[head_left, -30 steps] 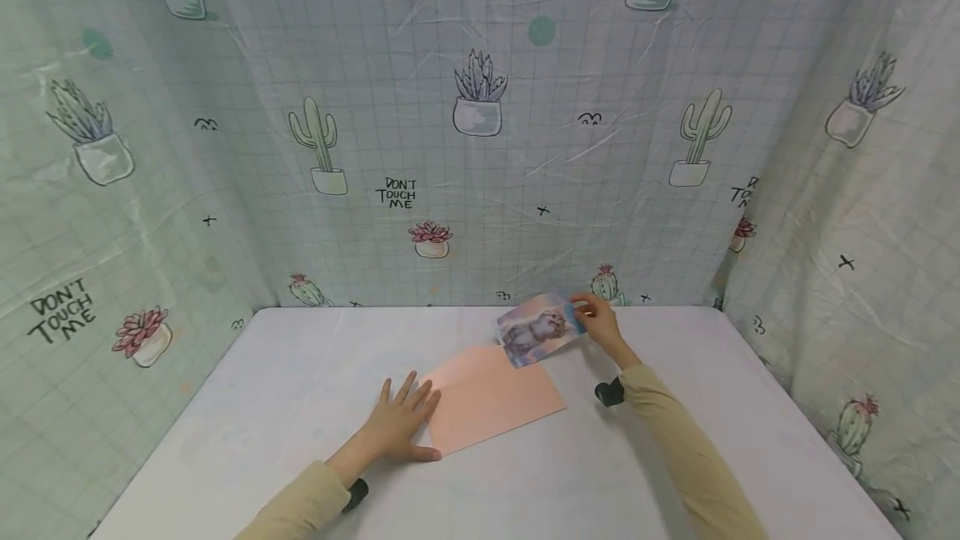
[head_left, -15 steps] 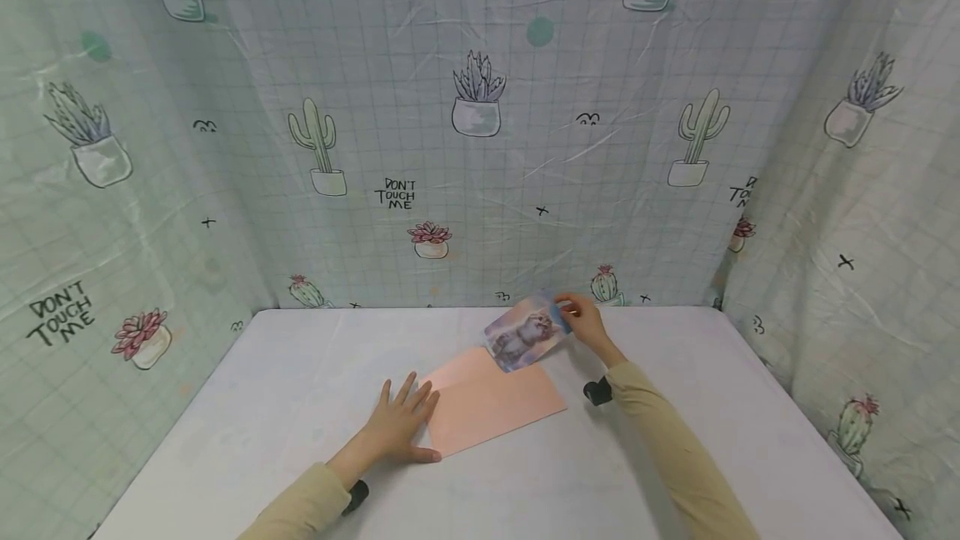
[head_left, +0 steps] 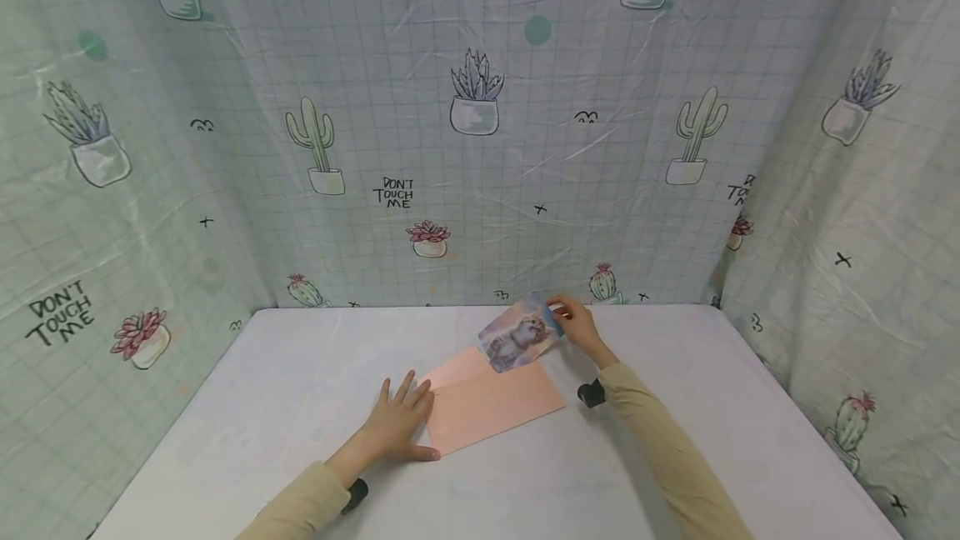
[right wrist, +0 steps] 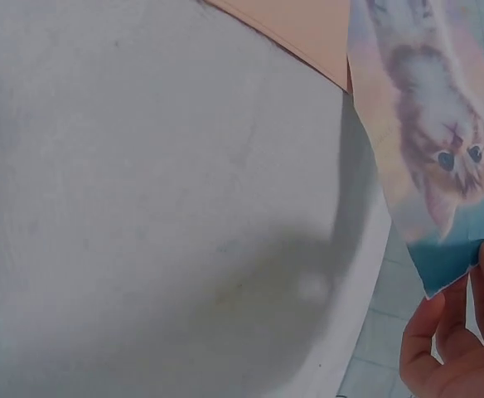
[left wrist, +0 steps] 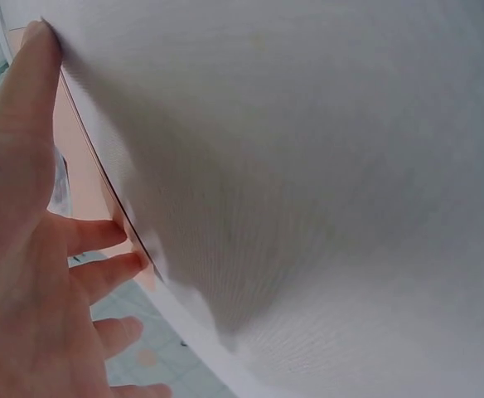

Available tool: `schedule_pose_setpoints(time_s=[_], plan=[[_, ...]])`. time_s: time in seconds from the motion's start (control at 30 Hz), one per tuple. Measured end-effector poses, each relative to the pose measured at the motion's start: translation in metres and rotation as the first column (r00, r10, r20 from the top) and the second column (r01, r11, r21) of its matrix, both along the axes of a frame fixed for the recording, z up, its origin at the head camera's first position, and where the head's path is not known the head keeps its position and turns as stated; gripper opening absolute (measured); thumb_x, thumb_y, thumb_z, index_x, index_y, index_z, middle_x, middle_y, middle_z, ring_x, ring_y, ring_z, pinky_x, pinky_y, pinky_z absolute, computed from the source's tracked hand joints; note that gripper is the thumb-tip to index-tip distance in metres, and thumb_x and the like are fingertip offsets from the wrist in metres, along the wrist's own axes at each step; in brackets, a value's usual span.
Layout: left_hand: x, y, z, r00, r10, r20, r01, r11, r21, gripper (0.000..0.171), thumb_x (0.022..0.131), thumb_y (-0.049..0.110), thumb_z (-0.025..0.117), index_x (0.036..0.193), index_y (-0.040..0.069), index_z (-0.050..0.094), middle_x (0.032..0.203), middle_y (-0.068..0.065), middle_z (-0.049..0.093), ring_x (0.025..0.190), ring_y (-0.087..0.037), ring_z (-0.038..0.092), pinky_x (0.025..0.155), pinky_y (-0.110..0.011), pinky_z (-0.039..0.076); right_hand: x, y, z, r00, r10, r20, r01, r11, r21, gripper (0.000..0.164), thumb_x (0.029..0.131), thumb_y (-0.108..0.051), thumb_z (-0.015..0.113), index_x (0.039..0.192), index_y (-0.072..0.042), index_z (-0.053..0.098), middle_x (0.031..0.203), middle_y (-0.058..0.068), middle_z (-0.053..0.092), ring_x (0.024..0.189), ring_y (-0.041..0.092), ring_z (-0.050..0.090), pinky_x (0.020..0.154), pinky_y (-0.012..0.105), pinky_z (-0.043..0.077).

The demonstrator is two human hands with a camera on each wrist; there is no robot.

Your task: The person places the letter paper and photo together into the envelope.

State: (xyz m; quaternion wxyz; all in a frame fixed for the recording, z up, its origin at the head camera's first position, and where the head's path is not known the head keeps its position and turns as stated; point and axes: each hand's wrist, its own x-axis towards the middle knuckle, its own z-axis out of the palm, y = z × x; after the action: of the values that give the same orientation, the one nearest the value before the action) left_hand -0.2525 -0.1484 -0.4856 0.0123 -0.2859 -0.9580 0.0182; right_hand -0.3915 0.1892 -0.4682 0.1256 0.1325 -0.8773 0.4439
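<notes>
A peach envelope (head_left: 491, 411) lies flat at the middle of the table, its long front edge slanting up to the right. My left hand (head_left: 393, 423) rests at its left edge with the fingers spread. In the left wrist view, the thumb (left wrist: 28, 79) and two fingertips touch the envelope's edge. Between thumb and fingers, my right hand (head_left: 581, 327) pinches the blue end of a kitten picture card (right wrist: 441, 124). The card is tilted, and its lower left part overlaps the envelope's far side in the head view. Whether the card's tip is inside the envelope I cannot tell.
The white table (head_left: 247, 432) reaches back to a hanging curtain (head_left: 345, 248) printed with cacti. Similar curtains close off both sides. A black wrist device (head_left: 591, 393) shows under the right sleeve, another under the left.
My right hand has moved left and slightly toward me with the kitten picture card, bringing it further over the envelope's far side. The left hand and the envelope have stayed in place.
</notes>
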Motion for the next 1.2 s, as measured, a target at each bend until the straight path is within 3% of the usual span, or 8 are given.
schedule_pose_setpoints(time_s=[0.47,0.8,1.07,1.2], plan=[[-0.004,-0.001,-0.005,1.0,0.013,-0.001,-0.013,1.0,-0.006,0.097,0.064,0.07,0.057,0.131,0.002,0.04,0.141,-0.015,0.035,0.132,-0.042,0.021,0.096,-0.067,0.019,0.002,-0.014,-0.008,0.997,0.064,0.033,-0.065,0.998,0.0,0.024,0.087,0.001,0.049,0.11,-0.003,0.057,0.101,0.023,0.061,0.091,0.034,0.059,0.077,0.043,0.049],[-0.004,0.0,-0.005,1.0,0.016,-0.01,-0.016,1.0,0.012,0.095,0.064,0.069,0.058,0.13,0.002,0.041,0.141,-0.015,0.035,0.132,-0.043,0.021,0.097,-0.067,0.019,0.003,-0.025,-0.01,0.993,0.087,0.079,-0.092,0.993,0.069,0.031,0.088,0.001,0.049,0.117,-0.009,0.055,0.104,0.021,0.06,0.089,0.031,0.06,0.067,0.035,0.049],[-0.002,0.0,-0.002,0.999,0.007,-0.051,-0.007,1.0,-0.008,0.095,0.063,0.07,0.057,0.129,0.004,0.043,0.137,-0.018,0.038,0.13,-0.044,0.025,0.095,-0.067,0.022,0.003,-0.03,-0.01,0.985,0.111,0.131,-0.121,0.99,0.069,0.035,0.085,0.003,0.051,0.116,-0.012,0.057,0.094,0.018,0.062,0.08,0.025,0.059,0.051,0.023,0.036],[-0.001,0.0,-0.001,0.998,0.006,-0.056,-0.007,1.0,-0.015,0.094,0.064,0.071,0.057,0.129,0.004,0.043,0.135,-0.019,0.04,0.129,-0.045,0.026,0.096,-0.066,0.022,0.004,-0.033,-0.009,0.979,0.151,0.137,-0.163,0.984,0.075,0.032,0.084,0.002,0.054,0.114,-0.009,0.059,0.092,0.018,0.063,0.077,0.023,0.06,0.05,0.023,0.039]])
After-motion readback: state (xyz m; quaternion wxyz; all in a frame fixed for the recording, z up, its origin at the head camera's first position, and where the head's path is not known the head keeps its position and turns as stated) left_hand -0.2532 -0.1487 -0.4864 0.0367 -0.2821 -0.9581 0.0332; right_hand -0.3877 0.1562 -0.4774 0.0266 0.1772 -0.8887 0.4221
